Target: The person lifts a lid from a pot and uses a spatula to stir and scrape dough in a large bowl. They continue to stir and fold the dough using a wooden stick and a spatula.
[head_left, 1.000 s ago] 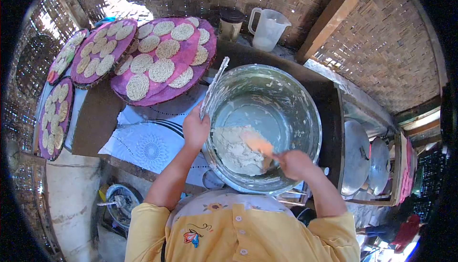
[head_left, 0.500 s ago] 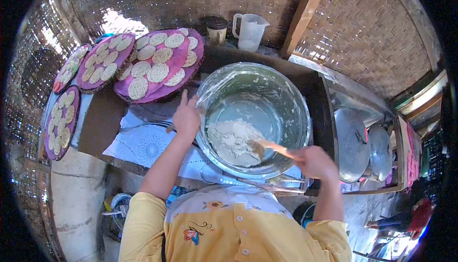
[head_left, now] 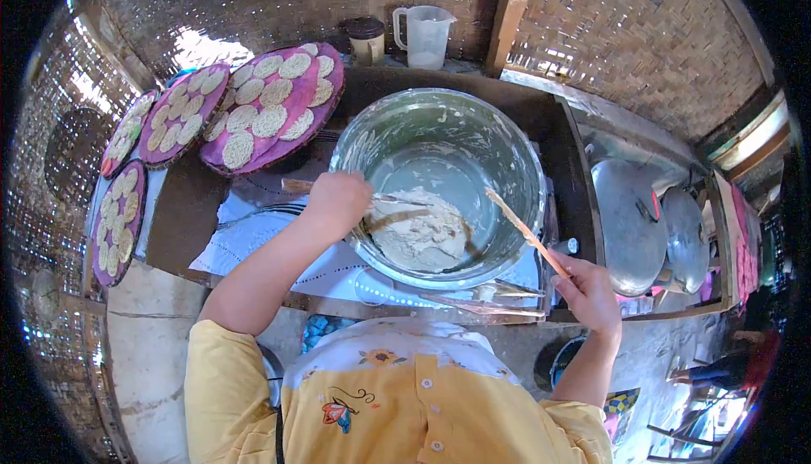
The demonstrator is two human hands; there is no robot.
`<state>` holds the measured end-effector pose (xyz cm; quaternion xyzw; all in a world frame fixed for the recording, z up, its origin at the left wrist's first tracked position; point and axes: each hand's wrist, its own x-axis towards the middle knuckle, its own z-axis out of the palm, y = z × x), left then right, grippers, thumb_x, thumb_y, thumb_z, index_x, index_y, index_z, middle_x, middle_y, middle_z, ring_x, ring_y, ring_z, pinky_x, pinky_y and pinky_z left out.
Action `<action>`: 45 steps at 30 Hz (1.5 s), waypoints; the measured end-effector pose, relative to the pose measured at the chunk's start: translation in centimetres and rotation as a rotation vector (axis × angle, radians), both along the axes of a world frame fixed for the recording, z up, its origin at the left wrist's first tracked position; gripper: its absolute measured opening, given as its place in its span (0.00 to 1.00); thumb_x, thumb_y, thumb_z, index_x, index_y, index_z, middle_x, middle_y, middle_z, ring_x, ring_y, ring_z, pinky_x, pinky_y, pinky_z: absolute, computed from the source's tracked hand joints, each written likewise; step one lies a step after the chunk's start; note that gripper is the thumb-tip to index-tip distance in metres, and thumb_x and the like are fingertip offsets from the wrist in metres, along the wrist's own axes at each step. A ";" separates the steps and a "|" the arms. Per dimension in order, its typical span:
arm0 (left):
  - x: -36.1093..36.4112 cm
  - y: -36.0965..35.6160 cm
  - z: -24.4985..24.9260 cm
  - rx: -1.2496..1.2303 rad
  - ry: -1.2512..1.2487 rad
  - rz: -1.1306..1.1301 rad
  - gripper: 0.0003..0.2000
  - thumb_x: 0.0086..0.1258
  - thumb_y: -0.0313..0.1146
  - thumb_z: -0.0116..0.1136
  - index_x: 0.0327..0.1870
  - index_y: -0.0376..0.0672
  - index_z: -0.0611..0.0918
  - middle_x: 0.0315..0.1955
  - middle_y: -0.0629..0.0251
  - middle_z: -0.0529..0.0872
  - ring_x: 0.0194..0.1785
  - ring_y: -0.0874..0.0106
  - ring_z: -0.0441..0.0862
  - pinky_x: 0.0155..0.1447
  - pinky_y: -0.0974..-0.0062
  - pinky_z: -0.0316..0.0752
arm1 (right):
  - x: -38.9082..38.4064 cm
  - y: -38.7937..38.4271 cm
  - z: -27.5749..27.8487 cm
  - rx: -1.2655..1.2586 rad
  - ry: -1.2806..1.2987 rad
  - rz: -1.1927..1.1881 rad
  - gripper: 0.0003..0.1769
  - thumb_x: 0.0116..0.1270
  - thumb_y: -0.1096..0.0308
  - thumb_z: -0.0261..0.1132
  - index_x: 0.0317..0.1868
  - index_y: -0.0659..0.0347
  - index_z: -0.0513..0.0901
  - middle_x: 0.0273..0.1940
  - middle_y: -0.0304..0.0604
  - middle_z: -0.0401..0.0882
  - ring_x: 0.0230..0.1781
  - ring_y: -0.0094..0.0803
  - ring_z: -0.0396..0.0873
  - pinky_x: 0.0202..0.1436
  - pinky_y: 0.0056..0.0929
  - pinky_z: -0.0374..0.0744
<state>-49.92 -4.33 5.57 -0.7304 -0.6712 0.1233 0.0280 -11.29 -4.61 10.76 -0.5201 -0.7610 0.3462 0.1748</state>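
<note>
A large round basin (head_left: pixel 519 160) with a greenish inside and white smears on its wall stands before me. Pale, lumpy dough (head_left: pixel 422 240) lies at its near left bottom. My left hand (head_left: pixel 338 200) is closed at the left rim around a thin-bladed tool; its wooden handle (head_left: pixel 296 185) sticks out to the left, and its narrow blade (head_left: pixel 397 200) reaches over the dough. In my closed right hand (head_left: pixel 590 293) is a wooden spatula (head_left: pixel 524 229), slanting over the right rim. Dough clings to the spatula's far end, which is above the basin.
Round trays (head_left: pixel 279 109) with pink-purple lining and flat pale discs stand at the left. Behind the basin are a clear pitcher (head_left: pixel 427 37) and a dark-lidded container (head_left: pixel 365 41). Large metal lids (head_left: pixel 625 227) sit at the right. Several sticks (head_left: pixel 481 305) lie by the near rim.
My left hand, spread at the rim before, now grips the wooden-handled tool over the basin. My right hand has lifted the spatula out of the dough and drawn it right.
</note>
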 end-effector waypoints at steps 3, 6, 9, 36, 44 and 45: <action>1.6 0.6 1.3 -0.057 0.106 0.013 0.08 0.57 0.36 0.56 0.29 0.44 0.84 0.30 0.60 0.84 0.37 0.64 0.83 0.36 0.65 0.76 | 1.1 -0.4 -0.7 0.006 0.047 -0.015 0.19 0.57 0.74 0.61 0.52 0.63 0.77 0.37 0.56 0.80 0.33 0.39 0.81 0.38 0.30 0.77; 2.9 1.2 0.3 -0.069 0.174 -0.048 0.06 0.55 0.33 0.56 0.26 0.45 0.85 0.28 0.61 0.85 0.35 0.66 0.84 0.35 0.67 0.76 | 2.3 -0.6 -2.8 0.021 0.088 -0.007 0.20 0.57 0.74 0.61 0.52 0.63 0.77 0.38 0.56 0.80 0.35 0.39 0.82 0.39 0.30 0.77; 4.3 2.5 -4.3 -0.072 0.215 -0.137 0.06 0.54 0.32 0.55 0.27 0.46 0.85 0.29 0.61 0.85 0.35 0.66 0.84 0.35 0.66 0.76 | 1.5 -1.2 -2.1 -0.053 0.034 -0.032 0.20 0.57 0.74 0.61 0.52 0.63 0.77 0.38 0.56 0.80 0.35 0.38 0.82 0.38 0.31 0.77; -4.9 -10.0 -7.6 0.375 -1.542 0.757 0.18 0.63 0.34 0.60 0.54 0.45 0.77 0.48 0.69 0.80 0.48 0.72 0.78 0.51 0.75 0.71 | -8.9 6.5 -3.9 0.220 -0.326 0.341 0.17 0.61 0.61 0.60 0.43 0.66 0.80 0.45 0.55 0.78 0.48 0.43 0.77 0.48 0.36 0.77; -3.4 -4.0 -9.2 0.087 -2.260 0.837 0.23 0.68 0.38 0.53 0.62 0.42 0.66 0.53 0.65 0.74 0.54 0.74 0.71 0.58 0.73 0.65 | -3.8 6.2 -12.7 0.047 0.512 -0.471 0.26 0.59 0.63 0.66 0.56 0.64 0.71 0.45 0.47 0.77 0.45 0.32 0.75 0.46 0.29 0.75; -2.9 -3.3 -9.7 0.134 -2.265 0.778 0.22 0.68 0.37 0.53 0.61 0.42 0.66 0.53 0.65 0.74 0.54 0.74 0.71 0.58 0.73 0.65 | -4.3 5.4 -12.3 -0.184 0.450 -0.538 0.29 0.60 0.63 0.66 0.60 0.60 0.67 0.45 0.44 0.76 0.41 0.28 0.75 0.41 0.26 0.76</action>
